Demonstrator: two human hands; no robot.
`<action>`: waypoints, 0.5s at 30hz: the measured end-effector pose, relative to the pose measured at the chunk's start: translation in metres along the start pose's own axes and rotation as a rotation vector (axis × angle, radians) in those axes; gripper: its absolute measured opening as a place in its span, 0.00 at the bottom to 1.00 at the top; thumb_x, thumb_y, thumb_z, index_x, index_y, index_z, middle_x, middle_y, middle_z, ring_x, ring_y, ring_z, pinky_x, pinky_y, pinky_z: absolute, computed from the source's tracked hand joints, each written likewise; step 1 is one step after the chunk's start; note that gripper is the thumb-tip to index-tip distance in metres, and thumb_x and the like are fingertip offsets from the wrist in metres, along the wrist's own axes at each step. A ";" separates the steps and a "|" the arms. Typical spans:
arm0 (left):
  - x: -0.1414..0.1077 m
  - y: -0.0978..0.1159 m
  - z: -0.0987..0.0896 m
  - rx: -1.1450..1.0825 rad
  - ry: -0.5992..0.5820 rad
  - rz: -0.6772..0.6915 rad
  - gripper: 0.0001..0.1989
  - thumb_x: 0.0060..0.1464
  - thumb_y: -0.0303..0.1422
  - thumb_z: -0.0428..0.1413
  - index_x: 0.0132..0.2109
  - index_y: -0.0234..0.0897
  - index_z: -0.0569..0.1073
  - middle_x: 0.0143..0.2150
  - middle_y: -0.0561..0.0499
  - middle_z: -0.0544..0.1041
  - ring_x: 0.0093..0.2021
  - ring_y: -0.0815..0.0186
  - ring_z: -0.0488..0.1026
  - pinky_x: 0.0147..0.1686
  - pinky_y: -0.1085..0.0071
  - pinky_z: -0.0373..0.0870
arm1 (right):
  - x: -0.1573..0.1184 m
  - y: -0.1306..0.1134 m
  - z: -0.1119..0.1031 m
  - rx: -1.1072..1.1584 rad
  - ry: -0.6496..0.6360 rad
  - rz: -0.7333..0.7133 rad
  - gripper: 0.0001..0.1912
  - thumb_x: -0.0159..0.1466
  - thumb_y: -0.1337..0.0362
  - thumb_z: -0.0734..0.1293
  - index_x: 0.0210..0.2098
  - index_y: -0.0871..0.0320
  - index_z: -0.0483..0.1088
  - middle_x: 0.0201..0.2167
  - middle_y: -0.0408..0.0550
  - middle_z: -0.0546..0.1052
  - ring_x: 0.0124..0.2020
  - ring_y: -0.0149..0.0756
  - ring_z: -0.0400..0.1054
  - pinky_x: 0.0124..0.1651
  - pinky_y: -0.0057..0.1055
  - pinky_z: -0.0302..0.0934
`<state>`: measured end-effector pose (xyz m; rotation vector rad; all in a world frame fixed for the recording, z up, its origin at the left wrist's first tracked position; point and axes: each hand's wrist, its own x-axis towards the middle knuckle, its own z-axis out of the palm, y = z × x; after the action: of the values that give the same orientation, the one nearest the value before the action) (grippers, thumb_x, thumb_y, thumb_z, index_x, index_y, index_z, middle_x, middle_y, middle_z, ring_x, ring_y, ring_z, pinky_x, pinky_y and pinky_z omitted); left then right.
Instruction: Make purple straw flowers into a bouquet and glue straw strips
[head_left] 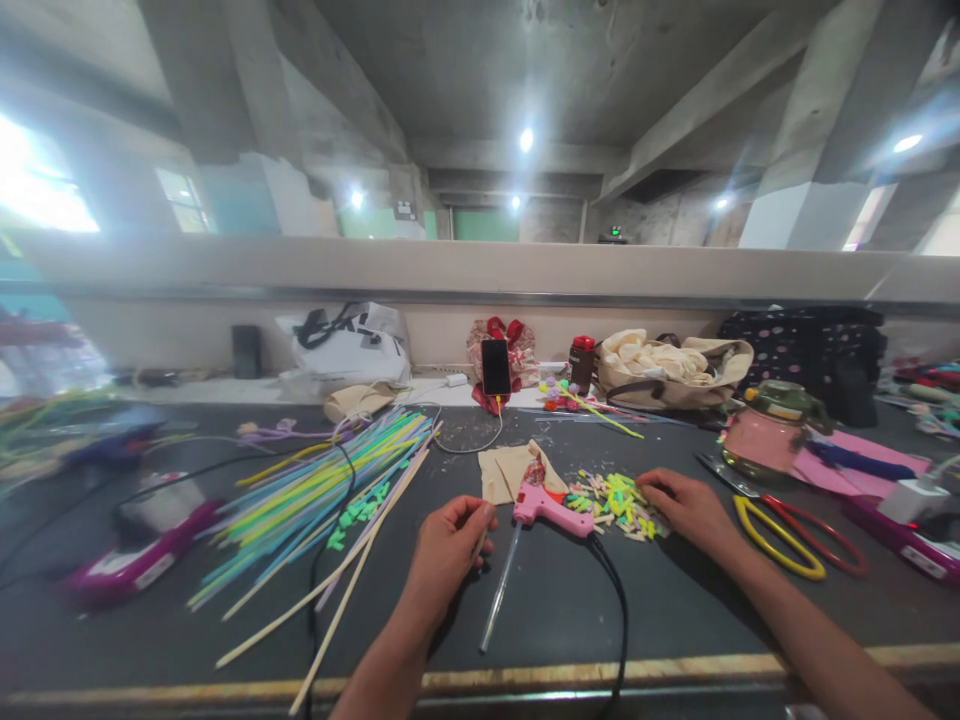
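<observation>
My left hand (454,540) is closed in a pinch beside the glue gun; whatever its fingertips hold is too small to make out. The pink hot glue gun (551,512) lies on its side with a clear glue stick (501,590) sticking out toward me. Its nozzle end rests on beige cardboard pieces (499,475). My right hand (686,508) reaches over the right edge of a pile of short cut chenille stem pieces (615,500), yellow, green and pale. Its fingers are loosely apart, with the tips at the pile.
Long coloured chenille stems (322,500) spread at the left, with green cut pieces (358,515) beside them. Scissors (780,540) with yellow and red handles and a pink-bodied bottle (765,435) stand right. A phone (496,367) leans at the back. Purple power strips (142,560) flank both sides.
</observation>
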<state>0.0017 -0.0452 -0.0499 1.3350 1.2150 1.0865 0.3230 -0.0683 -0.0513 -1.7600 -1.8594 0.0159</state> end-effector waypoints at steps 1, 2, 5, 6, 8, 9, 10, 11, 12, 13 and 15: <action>0.000 -0.001 0.000 0.000 0.000 0.001 0.14 0.41 0.42 0.54 0.27 0.34 0.70 0.23 0.53 0.72 0.17 0.73 0.67 0.15 0.79 0.61 | 0.000 0.000 -0.001 -0.003 0.018 -0.010 0.13 0.58 0.59 0.56 0.32 0.53 0.71 0.30 0.43 0.76 0.31 0.36 0.69 0.33 0.29 0.62; 0.001 -0.001 0.000 0.000 0.000 0.003 0.14 0.42 0.42 0.54 0.27 0.34 0.70 0.23 0.53 0.72 0.17 0.73 0.66 0.15 0.79 0.60 | 0.000 -0.001 -0.001 -0.007 0.036 -0.021 0.13 0.58 0.59 0.56 0.32 0.53 0.71 0.33 0.44 0.76 0.33 0.36 0.69 0.36 0.30 0.61; 0.001 -0.002 0.000 -0.001 -0.007 0.004 0.14 0.42 0.42 0.54 0.27 0.34 0.69 0.23 0.53 0.72 0.18 0.73 0.67 0.15 0.79 0.60 | -0.001 -0.005 -0.003 -0.021 0.068 -0.053 0.13 0.58 0.59 0.57 0.33 0.54 0.71 0.35 0.45 0.74 0.37 0.37 0.68 0.40 0.32 0.60; 0.001 -0.002 0.000 -0.003 -0.009 0.004 0.14 0.43 0.42 0.54 0.27 0.34 0.69 0.23 0.52 0.72 0.18 0.73 0.67 0.15 0.79 0.60 | -0.002 -0.007 -0.003 -0.024 0.070 -0.064 0.13 0.59 0.59 0.57 0.33 0.54 0.71 0.34 0.45 0.74 0.36 0.37 0.68 0.39 0.31 0.60; 0.000 -0.001 0.000 -0.007 -0.010 0.002 0.13 0.42 0.42 0.54 0.28 0.34 0.69 0.24 0.52 0.72 0.18 0.72 0.67 0.15 0.79 0.61 | -0.005 -0.011 -0.003 -0.029 0.057 -0.093 0.12 0.58 0.59 0.57 0.32 0.54 0.71 0.32 0.45 0.74 0.33 0.35 0.68 0.38 0.30 0.60; 0.000 -0.001 0.000 -0.010 -0.009 0.001 0.13 0.42 0.41 0.54 0.28 0.34 0.69 0.24 0.51 0.73 0.18 0.72 0.67 0.14 0.79 0.61 | -0.006 -0.014 -0.003 -0.032 0.045 -0.112 0.11 0.58 0.59 0.58 0.32 0.54 0.71 0.31 0.44 0.74 0.32 0.34 0.68 0.37 0.29 0.60; 0.001 0.000 0.000 -0.013 -0.009 0.001 0.13 0.42 0.41 0.54 0.28 0.34 0.69 0.24 0.51 0.73 0.18 0.72 0.67 0.14 0.79 0.61 | -0.007 -0.016 -0.003 -0.037 0.030 -0.131 0.11 0.58 0.59 0.58 0.31 0.54 0.71 0.31 0.44 0.74 0.32 0.33 0.68 0.37 0.28 0.60; 0.001 0.000 0.000 -0.015 -0.009 0.001 0.13 0.42 0.41 0.54 0.28 0.33 0.69 0.25 0.51 0.73 0.18 0.72 0.67 0.14 0.79 0.61 | -0.008 -0.018 -0.002 -0.043 0.014 -0.150 0.10 0.58 0.59 0.59 0.31 0.53 0.71 0.31 0.43 0.74 0.31 0.33 0.68 0.36 0.27 0.60; 0.001 -0.001 0.001 -0.018 -0.010 0.003 0.13 0.42 0.41 0.54 0.28 0.33 0.69 0.25 0.51 0.73 0.18 0.73 0.67 0.14 0.79 0.60 | -0.008 -0.020 -0.001 -0.051 -0.001 -0.167 0.10 0.57 0.59 0.59 0.32 0.53 0.71 0.32 0.43 0.73 0.32 0.32 0.68 0.35 0.27 0.60; 0.001 -0.001 0.001 -0.020 -0.011 0.005 0.13 0.43 0.41 0.54 0.28 0.34 0.69 0.24 0.51 0.73 0.18 0.73 0.67 0.14 0.79 0.60 | -0.008 -0.020 0.001 -0.061 -0.014 -0.180 0.09 0.56 0.59 0.60 0.32 0.52 0.71 0.32 0.43 0.73 0.32 0.33 0.68 0.35 0.27 0.60; 0.001 -0.001 0.001 -0.026 -0.010 0.009 0.13 0.43 0.41 0.54 0.28 0.34 0.69 0.24 0.52 0.73 0.18 0.73 0.67 0.14 0.80 0.60 | -0.007 -0.019 0.004 -0.084 -0.033 -0.192 0.09 0.55 0.58 0.61 0.33 0.51 0.71 0.34 0.43 0.73 0.33 0.34 0.68 0.34 0.27 0.60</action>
<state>0.0030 -0.0446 -0.0506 1.3257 1.1848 1.0968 0.3033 -0.0759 -0.0504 -1.6374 -2.0726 -0.1090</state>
